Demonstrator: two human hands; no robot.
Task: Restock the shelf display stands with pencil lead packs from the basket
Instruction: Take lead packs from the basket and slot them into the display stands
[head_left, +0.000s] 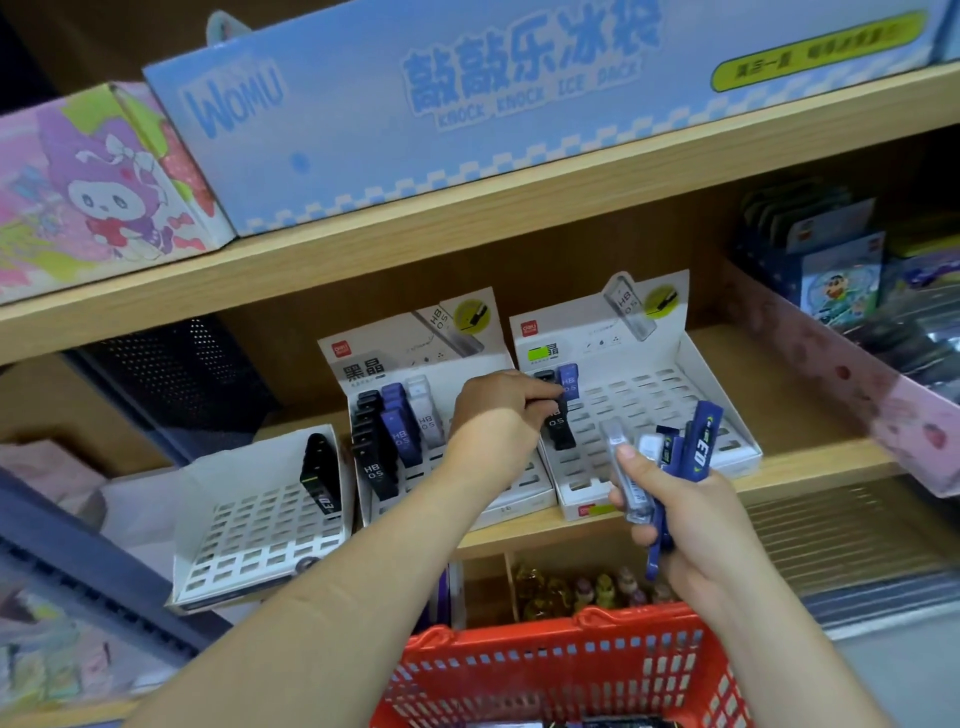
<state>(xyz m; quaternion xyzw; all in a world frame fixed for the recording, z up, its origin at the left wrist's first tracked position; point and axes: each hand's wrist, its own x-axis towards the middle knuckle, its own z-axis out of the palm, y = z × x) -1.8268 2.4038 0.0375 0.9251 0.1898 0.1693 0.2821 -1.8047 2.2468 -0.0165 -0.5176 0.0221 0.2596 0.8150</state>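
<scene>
Step in hand: slotting. My left hand (498, 410) is pinched on a black lead pack (560, 427), lowering it into the left column of the right stand (675, 395), just in front of a blue pack (569, 380).

Stock held: my right hand (675, 512) is clamped round a bundle of packs (670, 457), clear and blue.

Next, I judge: seat it upright in its slot, then draw another.

Surroundings: middle stand (467, 483) part-filled; left stand (249, 530) nearly bare; red basket (561, 670) below. Nothing blocks the slots.
</scene>
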